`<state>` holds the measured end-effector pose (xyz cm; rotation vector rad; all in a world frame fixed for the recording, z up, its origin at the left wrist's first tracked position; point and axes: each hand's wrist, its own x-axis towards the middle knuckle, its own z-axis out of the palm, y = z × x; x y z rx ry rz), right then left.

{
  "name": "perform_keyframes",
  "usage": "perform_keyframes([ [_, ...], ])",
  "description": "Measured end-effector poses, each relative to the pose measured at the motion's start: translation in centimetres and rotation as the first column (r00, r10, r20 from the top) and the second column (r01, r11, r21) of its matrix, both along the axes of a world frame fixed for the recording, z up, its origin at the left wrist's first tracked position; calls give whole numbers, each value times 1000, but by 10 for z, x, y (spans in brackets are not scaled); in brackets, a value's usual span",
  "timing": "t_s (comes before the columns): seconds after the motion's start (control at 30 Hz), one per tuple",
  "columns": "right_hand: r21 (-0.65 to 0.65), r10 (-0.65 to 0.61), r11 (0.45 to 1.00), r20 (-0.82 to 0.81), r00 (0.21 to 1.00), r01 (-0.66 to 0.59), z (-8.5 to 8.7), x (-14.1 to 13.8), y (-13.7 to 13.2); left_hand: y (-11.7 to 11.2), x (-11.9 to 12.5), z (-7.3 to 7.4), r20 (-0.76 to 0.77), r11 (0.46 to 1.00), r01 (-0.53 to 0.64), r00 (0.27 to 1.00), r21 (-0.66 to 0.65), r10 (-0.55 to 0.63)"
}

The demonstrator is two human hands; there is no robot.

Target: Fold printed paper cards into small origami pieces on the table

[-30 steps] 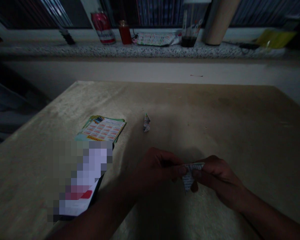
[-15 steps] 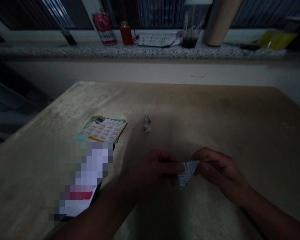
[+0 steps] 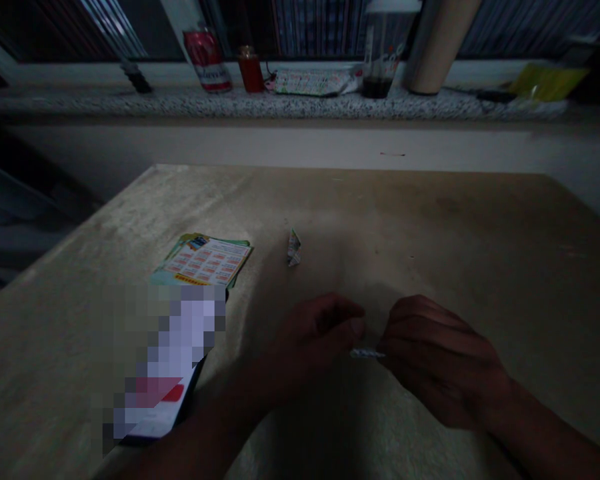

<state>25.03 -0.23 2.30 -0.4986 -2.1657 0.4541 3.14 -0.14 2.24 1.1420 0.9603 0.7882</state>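
Note:
Between my hands is a small piece of folded printed paper (image 3: 366, 354), turned so that only a thin edge of it shows. My right hand (image 3: 440, 363) is closed, its fingertips pinching the paper's right end. On the other side my left hand (image 3: 323, 337) is closed too, thumb against the forefinger, at the paper's left end; its lower fingers are hidden. Farther back on the table stands a small folded paper piece (image 3: 293, 249), pointed at the top and printed with colours. Neither hand touches it.
Left of the hands lies a phone (image 3: 165, 417) with a lit, partly blurred screen. Beyond it is a stack of printed cards (image 3: 210, 260) on the table (image 3: 480, 220). A red can (image 3: 207, 60), a red bottle (image 3: 251, 70) and a lidded cup (image 3: 380, 60) line the windowsill.
The folded paper has turned from showing its triangular printed face to being nearly edge-on. My right hand has rolled over, its back now facing up, and the left thumb has shifted off the paper's face.

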Motion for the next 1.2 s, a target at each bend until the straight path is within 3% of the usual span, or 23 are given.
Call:
perform_keyframes([
  [0.07,-27,-10,1000,-9,1000,10,1,0,0,-1,-4,7,-141,955,0,989,297,44],
  [0.13,-37,-5,999,-5,1000,4,1,-1,0,-3,-6,10,-223,798,84,973,597,64],
  [0.2,-40,7,999,7,1000,-6,2,-1,1,-6,-5,10,-313,636,188,946,748,88],
  [0.23,-40,8,999,14,1000,-7,1,-2,1,-7,-4,9,-347,569,229,931,790,108],
  [0.3,-44,-1,999,27,1000,2,1,-2,1,-8,-2,7,-403,488,288,903,824,148],
  [0.5,-41,-20,999,56,998,23,-3,-2,1,-6,-2,8,-494,390,403,853,828,168],
  [0.67,-26,-53,998,50,997,55,-3,-3,-1,-12,-1,9,-523,390,419,825,820,213],
  [0.87,-26,-78,996,62,995,80,-6,0,1,-10,-1,7,-524,546,361,834,756,175],
  [0.97,-51,-95,994,52,994,98,-7,2,3,-4,-5,4,-494,587,328,858,740,143],
  [1.07,-46,-102,993,43,994,104,-7,2,4,-1,-8,1,-467,601,307,875,738,127],
  [1.2,-43,-95,994,31,995,96,-6,1,4,-4,-7,1,-380,580,223,911,784,162],
])
